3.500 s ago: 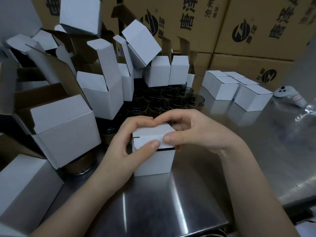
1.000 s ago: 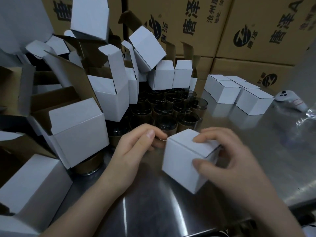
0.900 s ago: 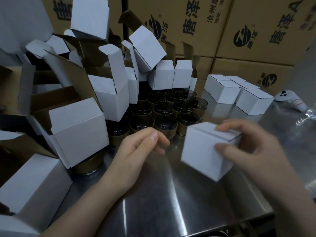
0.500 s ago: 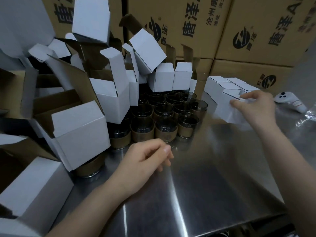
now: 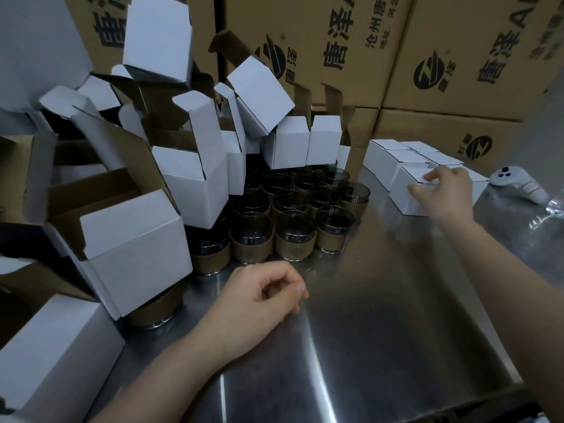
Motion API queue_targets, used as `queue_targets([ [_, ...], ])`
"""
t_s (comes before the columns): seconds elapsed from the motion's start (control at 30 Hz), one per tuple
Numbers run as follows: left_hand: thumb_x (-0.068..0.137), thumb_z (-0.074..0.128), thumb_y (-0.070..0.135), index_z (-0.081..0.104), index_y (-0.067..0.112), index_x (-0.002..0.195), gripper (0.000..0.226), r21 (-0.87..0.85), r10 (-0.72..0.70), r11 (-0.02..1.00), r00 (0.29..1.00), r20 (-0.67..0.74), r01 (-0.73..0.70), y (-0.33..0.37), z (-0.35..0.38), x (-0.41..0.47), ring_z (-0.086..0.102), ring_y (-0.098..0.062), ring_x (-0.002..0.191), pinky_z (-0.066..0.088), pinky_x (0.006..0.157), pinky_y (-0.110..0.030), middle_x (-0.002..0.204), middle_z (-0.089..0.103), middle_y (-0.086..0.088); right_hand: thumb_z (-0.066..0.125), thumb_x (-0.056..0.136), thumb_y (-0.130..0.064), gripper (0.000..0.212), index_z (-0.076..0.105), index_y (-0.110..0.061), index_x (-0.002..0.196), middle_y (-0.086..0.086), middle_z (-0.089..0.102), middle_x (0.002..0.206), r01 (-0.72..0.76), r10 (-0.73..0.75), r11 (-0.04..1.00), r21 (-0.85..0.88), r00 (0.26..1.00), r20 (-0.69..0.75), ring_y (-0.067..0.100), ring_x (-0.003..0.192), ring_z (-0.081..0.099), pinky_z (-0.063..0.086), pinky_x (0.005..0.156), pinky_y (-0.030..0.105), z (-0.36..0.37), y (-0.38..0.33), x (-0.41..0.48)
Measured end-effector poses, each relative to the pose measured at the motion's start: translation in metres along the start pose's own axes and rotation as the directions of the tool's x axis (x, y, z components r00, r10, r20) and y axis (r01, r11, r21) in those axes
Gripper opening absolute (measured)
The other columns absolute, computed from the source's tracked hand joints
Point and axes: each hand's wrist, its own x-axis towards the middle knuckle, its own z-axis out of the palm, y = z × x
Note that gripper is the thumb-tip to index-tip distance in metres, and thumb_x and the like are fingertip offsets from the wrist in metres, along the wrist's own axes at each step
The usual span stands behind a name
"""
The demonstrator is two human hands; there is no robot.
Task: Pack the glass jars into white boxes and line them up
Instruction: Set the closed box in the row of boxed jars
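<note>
Several dark glass jars [image 5: 294, 232] with tan bands stand clustered on the steel table [image 5: 381, 315], left of centre. My right hand [image 5: 442, 193] reaches to the far right and grips a closed white box [image 5: 401, 198] by its top and near side. That box rests on the table at the near end of a group of closed white boxes [image 5: 386, 157]. My left hand [image 5: 259, 300] rests on the table just in front of the jars, fingers loosely curled and holding nothing.
A heap of open, empty white boxes [image 5: 195, 178] fills the left side and leans over the jars. Brown printed cartons [image 5: 335, 41] wall off the back. A white controller [image 5: 515, 184] and crinkled clear plastic [image 5: 552, 209] lie at the far right.
My right hand carried the closed box from the table's centre out to the right and set it down against the group of closed boxes. My left hand let go of it and stayed near the jars.
</note>
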Motion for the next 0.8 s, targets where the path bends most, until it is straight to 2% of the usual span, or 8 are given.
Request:
queue_targets([
  [0.13,0.081,0.056,0.027,0.07,0.013,0.078,0.02,0.001,-0.005,1.0,1.0,0.005,0.005,0.0,0.0,0.0,0.055,-0.012,0.058,0.045,0.059,-0.028,0.067,0.068,-0.005,0.068,0.085,-0.03,0.036,0.064,-0.007,0.113,0.021,0.049,0.127,0.015,-0.016,0.992,-0.122,1.0,-0.008,0.037,0.128,0.036,0.037,0.097,0.044,-0.002,0.004,0.003],
  [0.33,0.081,0.056,0.027,0.07,0.013,0.077,0.02,0.008,-0.015,1.0,1.0,-0.003,0.015,-0.001,-0.001,0.0,0.056,-0.013,0.058,0.046,0.059,-0.029,0.066,0.068,-0.004,0.067,0.085,-0.034,0.038,0.065,-0.01,0.114,0.023,0.055,0.124,0.008,-0.013,0.949,-0.314,1.0,-0.014,0.042,0.122,0.041,0.035,0.098,0.047,-0.002,0.004,0.012],
  [0.47,0.083,0.057,0.025,0.07,0.013,0.078,0.018,0.013,-0.018,1.0,1.0,-0.002,0.018,-0.001,-0.001,0.001,0.055,-0.013,0.058,0.046,0.059,-0.031,0.067,0.068,-0.005,0.066,0.087,-0.034,0.037,0.065,-0.011,0.116,0.022,0.057,0.125,-0.001,0.009,0.937,-0.349,1.0,0.02,0.041,0.12,0.041,0.032,0.097,0.045,-0.002,0.003,0.016],
  [0.6,0.093,0.061,0.007,0.07,0.011,0.079,0.018,0.036,-0.024,0.999,1.0,-0.001,0.024,-0.002,-0.002,0.001,0.056,-0.012,0.058,0.046,0.06,-0.028,0.067,0.068,-0.006,0.061,0.09,-0.037,0.039,0.062,-0.015,0.122,0.018,0.057,0.128,-0.018,0.057,0.925,-0.378,0.994,0.091,0.039,0.122,0.039,0.029,0.097,0.044,-0.004,0.001,0.021],
  [0.73,0.092,0.06,0.004,0.07,0.009,0.079,0.017,0.032,-0.026,0.999,1.0,-0.004,0.026,-0.001,-0.002,0.001,0.056,-0.012,0.056,0.045,0.059,-0.025,0.067,0.068,-0.008,0.058,0.089,-0.029,0.043,0.055,-0.015,0.129,0.016,0.054,0.13,-0.055,0.127,0.921,-0.386,0.978,0.164,0.037,0.126,0.036,0.029,0.098,0.044,-0.005,-0.007,0.017],
  [0.8,0.092,0.06,0.004,0.069,0.009,0.078,0.017,0.023,-0.029,0.999,1.0,-0.006,0.029,-0.001,-0.002,0.001,0.056,-0.011,0.056,0.045,0.058,-0.023,0.068,0.068,-0.01,0.058,0.087,-0.027,0.04,0.055,-0.012,0.124,0.017,0.049,0.132,-0.081,0.173,0.914,-0.398,0.964,0.202,0.037,0.126,0.034,0.028,0.098,0.045,-0.006,-0.017,0.013],
])
